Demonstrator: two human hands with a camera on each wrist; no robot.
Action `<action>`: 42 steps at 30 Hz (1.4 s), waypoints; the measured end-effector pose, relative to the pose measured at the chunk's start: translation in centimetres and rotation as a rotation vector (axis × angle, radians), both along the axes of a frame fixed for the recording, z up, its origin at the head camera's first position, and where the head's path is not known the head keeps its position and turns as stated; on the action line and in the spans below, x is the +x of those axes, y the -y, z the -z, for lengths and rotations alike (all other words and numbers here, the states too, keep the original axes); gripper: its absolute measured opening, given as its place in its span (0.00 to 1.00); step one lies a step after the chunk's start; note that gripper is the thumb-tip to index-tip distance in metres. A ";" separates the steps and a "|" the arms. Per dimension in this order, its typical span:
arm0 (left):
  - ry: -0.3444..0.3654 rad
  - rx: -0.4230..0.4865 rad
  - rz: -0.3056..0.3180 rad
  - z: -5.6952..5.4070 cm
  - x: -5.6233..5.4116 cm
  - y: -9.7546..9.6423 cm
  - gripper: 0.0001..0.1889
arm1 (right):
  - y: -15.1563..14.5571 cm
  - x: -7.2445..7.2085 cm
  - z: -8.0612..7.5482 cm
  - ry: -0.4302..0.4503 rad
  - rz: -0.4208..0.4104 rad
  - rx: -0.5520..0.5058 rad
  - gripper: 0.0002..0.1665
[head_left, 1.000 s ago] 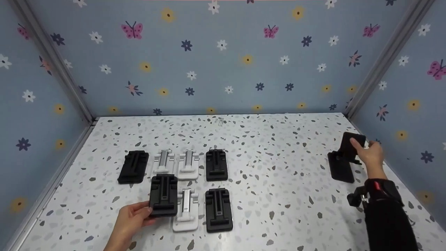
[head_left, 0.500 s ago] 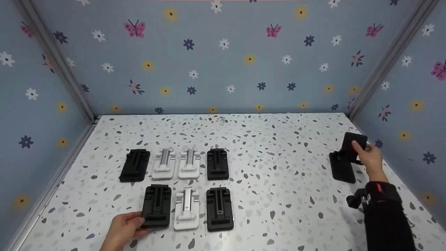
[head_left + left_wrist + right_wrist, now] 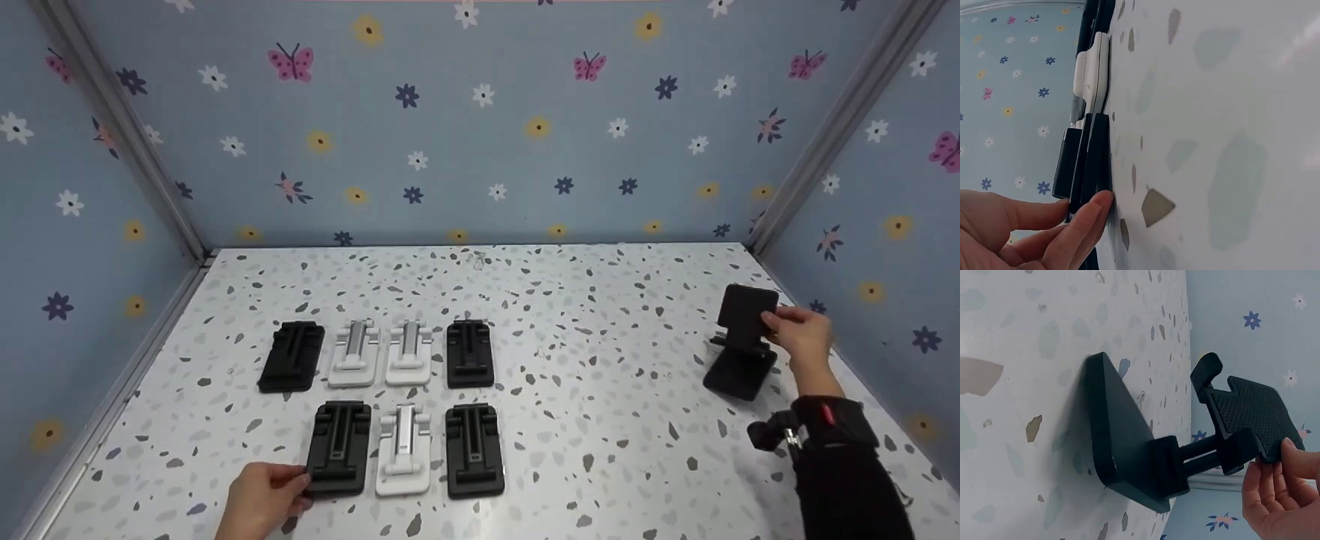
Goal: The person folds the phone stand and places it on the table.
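My left hand (image 3: 261,493) pinches the lower left edge of a folded black phone stand (image 3: 339,442) lying at the front left of the group. In the left wrist view the thumb is on one side of this stand (image 3: 1092,163) and the fingers are on the other, close to the tabletop. Far to the right, my right hand (image 3: 804,334) pinches the edge of an unfolded black phone stand (image 3: 748,319) between thumb and fingers. Its plate (image 3: 1255,413) is raised and tilted on a two-rod arm, and its base (image 3: 1123,439) stands on the table.
Beside the left-hand stand lie a white folded stand (image 3: 403,457) and a black one (image 3: 474,457). Behind them is a row: a black stand (image 3: 291,358), two white ones, including this white stand (image 3: 354,356), and another black stand (image 3: 469,356). Patterned panels (image 3: 480,135) enclose the speckled table (image 3: 600,420).
My left hand has brought the black stand down and slightly left, onto the table beside the white one. At the right, the unfolded stand has turned, its base now pointing more toward the front.
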State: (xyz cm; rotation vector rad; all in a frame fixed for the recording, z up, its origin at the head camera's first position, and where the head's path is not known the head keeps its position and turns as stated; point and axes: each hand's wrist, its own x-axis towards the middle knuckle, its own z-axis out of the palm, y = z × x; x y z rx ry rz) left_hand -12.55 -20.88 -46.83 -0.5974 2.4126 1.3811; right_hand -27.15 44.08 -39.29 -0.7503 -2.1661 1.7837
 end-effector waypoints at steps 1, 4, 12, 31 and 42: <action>-0.006 -0.020 0.006 -0.1 0.1 0.0 0.13 | -0.1 -0.1 0.2 -0.005 -0.004 0.025 0.08; -0.036 -0.053 0.019 -0.3 0.3 0.1 0.11 | -2.2 -1.7 2.4 -0.094 -0.054 0.008 0.09; -0.161 -0.126 0.054 -1.4 0.6 0.2 0.09 | 1.8 1.5 -0.6 -0.255 -0.123 -0.165 0.08; -0.437 0.422 0.179 -5.8 -2.0 -9.8 0.18 | 17.1 8.4 -6.4 -0.721 -0.520 -0.493 0.11; -0.443 0.695 0.376 -7.4 -3.1 -15.4 0.22 | 22.1 9.2 -6.0 -0.817 -0.666 -0.554 0.14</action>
